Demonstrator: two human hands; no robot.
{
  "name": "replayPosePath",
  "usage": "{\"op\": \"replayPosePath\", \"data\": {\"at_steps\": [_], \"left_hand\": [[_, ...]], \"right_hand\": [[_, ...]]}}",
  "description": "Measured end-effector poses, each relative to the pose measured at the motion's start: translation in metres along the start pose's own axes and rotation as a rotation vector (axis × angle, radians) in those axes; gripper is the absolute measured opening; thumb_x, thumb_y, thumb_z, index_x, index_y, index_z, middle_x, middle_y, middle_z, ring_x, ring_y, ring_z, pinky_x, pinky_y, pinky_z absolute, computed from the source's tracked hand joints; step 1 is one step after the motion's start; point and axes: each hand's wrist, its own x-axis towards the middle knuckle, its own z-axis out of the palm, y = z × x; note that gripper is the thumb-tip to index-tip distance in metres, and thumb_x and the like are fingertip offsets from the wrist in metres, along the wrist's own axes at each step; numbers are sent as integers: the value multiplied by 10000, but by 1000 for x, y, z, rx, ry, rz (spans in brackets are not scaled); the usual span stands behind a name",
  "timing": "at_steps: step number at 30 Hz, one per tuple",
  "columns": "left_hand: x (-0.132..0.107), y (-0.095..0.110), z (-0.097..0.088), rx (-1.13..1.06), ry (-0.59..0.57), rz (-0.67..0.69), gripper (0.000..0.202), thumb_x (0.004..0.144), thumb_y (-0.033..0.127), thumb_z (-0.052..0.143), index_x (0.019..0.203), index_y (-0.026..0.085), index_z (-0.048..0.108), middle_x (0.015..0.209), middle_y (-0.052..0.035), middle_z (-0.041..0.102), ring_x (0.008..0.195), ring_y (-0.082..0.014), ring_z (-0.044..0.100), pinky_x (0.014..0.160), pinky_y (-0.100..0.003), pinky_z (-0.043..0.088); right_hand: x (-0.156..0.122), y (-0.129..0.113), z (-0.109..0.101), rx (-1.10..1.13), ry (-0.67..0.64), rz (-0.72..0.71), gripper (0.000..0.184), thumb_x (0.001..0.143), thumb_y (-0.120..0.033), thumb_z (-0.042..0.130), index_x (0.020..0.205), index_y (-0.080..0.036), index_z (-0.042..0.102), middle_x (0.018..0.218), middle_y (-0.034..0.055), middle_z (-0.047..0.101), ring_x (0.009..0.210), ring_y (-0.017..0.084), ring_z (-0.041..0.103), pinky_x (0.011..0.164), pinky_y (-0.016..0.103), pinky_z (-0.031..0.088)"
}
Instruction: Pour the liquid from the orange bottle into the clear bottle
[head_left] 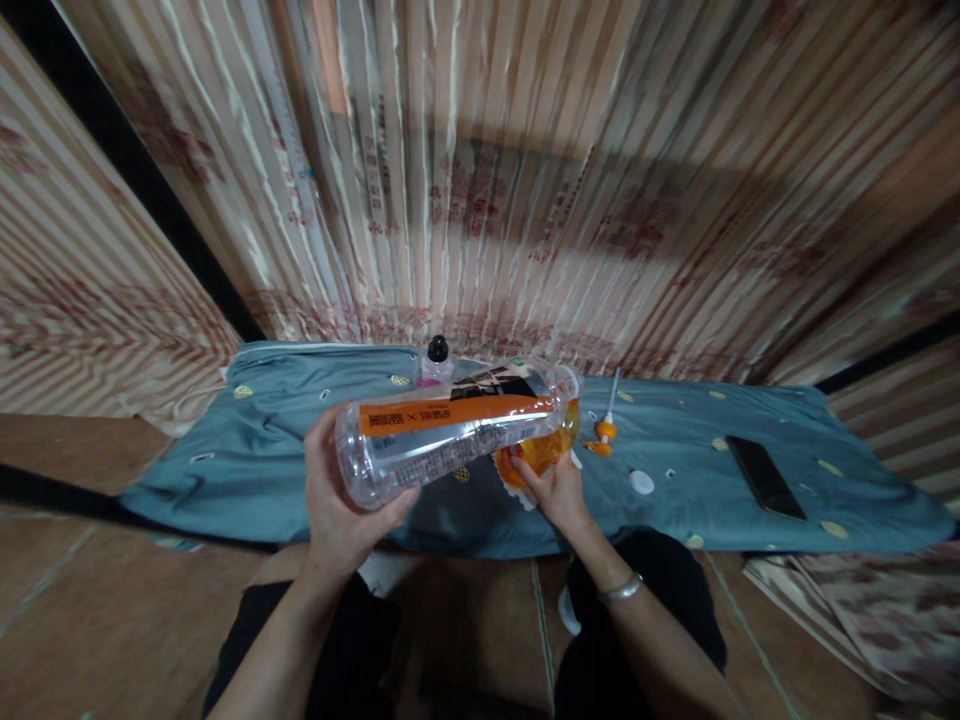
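Observation:
My left hand [337, 495] is closed round the base of a clear plastic bottle [450, 425] with an orange and black label. The bottle is tilted nearly level, its neck pointing right. Below that neck, my right hand [559, 490] grips an orange container [544, 455] with amber contents; the upper part of it is partly hidden by the bottle. Whether the two mouths touch cannot be made out. An orange pump head [605, 432] with a clear tube lies on the cloth to the right. Near it rests a white round cap [641, 482].
A teal patterned cloth [247, 470] covers the low surface before me. A small bottle with a black cap [438, 350] stands behind the clear bottle, and a dark phone [765, 477] lies at right. A striped curtain [487, 200] hangs behind, with dark poles at both sides.

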Motion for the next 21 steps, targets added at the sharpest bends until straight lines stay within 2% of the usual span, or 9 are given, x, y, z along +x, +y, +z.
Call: {"op": "replayPosePath", "data": {"at_steps": [8,14,21], "left_hand": [[0,-1,-1,4,13,-9,861,613,491,920,1359,255,560,1317,-153,659,1198,-420,693,1025,-616,605],[-1,-3,-1,6,11,38,853,638,482,914,1381,248,566,1311,-147,663,1185,-417,695,1008,-624,610],[-1,-5,1,-2,17,64,839,662,493,909,1386,236,570,1303,-147,672,1168,-389,703,976,-579,628]], "right_hand": [[0,-1,-1,-4,-6,21,809,708,-831,672,1188,-184,593,1069,207,812,1024,430,784,848,532,627],[0,0,-1,6,-4,-2,814,712,-829,679,1208,-189,597,1087,192,813,1035,414,786,864,518,627],[0,3,1,-16,19,-18,772,727,-812,691,1193,-204,600,1044,170,815,987,398,791,821,497,630]]}}
